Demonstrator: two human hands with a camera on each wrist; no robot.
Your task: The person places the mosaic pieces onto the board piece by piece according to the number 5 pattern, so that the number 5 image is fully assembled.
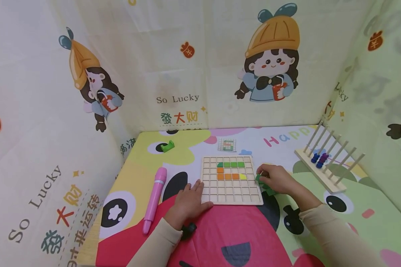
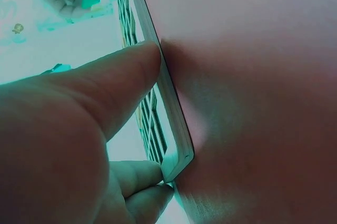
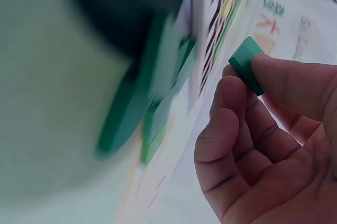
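Your right hand (image 1: pixel 276 178) pinches a green tile (image 3: pixel 245 56) between thumb and fingertips, its other fingers loosely curled, and it hovers just beyond the right edge of the wooden grid board (image 1: pixel 232 189), at three o'clock from the board's middle. The whole grid therefore lies at nine o'clock from that tile, and your right hand is clearly the nearer one to it. In the right wrist view the tile tilts, one edge running from about eleven to five o'clock; your thumb covers part of it, so you cannot tell its longer axis. Your left hand (image 1: pixel 188 202) sits at eight o'clock, fingers spread along the left edge and thumb against the near edge, gripping no tile. The closest piece set on the grid is the yellow tile (image 1: pixel 243 177), at nine o'clock from your right fingertips, ending the lower orange row (image 1: pixel 227 177); the green row (image 1: pixel 234 164) lies at ten o'clock. At about four o'clock from the board's middle, loose green pieces (image 1: pixel 269 190) lie close under your right hand, just beside the board.
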